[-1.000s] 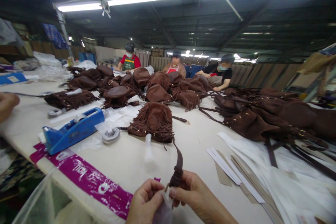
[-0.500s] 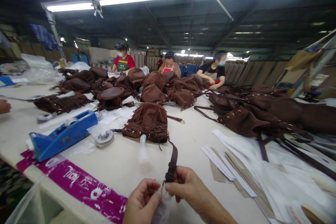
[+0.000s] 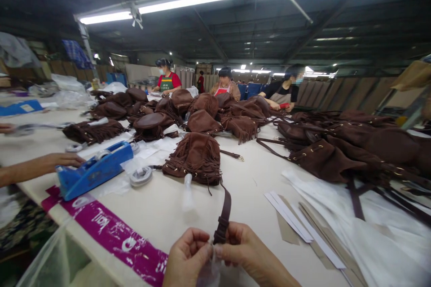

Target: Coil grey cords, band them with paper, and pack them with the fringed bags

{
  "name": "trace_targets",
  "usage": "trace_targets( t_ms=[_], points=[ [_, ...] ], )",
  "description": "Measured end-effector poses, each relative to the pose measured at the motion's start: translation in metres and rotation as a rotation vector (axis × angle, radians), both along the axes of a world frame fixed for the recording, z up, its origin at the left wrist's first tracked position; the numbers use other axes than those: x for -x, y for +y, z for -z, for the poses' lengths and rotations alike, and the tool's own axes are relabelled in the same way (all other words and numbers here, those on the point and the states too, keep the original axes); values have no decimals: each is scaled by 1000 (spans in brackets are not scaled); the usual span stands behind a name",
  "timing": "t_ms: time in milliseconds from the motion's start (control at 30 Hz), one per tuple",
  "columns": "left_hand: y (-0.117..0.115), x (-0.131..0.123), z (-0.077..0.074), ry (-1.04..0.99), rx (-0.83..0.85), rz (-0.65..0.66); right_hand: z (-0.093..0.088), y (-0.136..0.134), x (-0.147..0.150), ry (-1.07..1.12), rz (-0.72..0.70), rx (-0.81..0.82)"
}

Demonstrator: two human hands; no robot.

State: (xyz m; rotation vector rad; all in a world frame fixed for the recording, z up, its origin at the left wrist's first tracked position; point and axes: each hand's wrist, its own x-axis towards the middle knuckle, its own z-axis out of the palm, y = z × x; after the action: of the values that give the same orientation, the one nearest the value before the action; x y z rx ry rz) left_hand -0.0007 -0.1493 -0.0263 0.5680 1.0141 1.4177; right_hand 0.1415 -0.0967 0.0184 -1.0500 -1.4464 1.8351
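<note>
At the table's near edge my left hand (image 3: pixel 186 258) and my right hand (image 3: pixel 247 253) are pinched together on the end of a dark brown strap (image 3: pixel 222 215). A scrap of clear plastic film (image 3: pixel 208 273) is caught between the fingers of both hands. The strap runs up from my hands to a brown fringed suede bag (image 3: pixel 197 157) lying on the white table (image 3: pixel 256 179). A clear plastic tube (image 3: pixel 186 193) lies just left of the strap.
A blue tape dispenser (image 3: pixel 94 168) sits at left with a co-worker's hand (image 3: pixel 63 160) on its end. Tape rolls (image 3: pixel 141 176), a magenta printed strip (image 3: pixel 107 233), paper strips (image 3: pixel 289 216), and heaps of brown bags (image 3: pixel 336 148) cover the table. Three people work at the far end.
A co-worker's arm has reached in from the left to the blue tape dispenser. My hands stay pinched on the strap end, and the view has shifted slightly.
</note>
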Motion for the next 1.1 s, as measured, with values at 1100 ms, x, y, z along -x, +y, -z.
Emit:
trace_targets(
  t_ms=[1100],
  points=[
    [17,-13,-33,355,-44,333,11,-22,-30,-107,115,-106]
  ],
)
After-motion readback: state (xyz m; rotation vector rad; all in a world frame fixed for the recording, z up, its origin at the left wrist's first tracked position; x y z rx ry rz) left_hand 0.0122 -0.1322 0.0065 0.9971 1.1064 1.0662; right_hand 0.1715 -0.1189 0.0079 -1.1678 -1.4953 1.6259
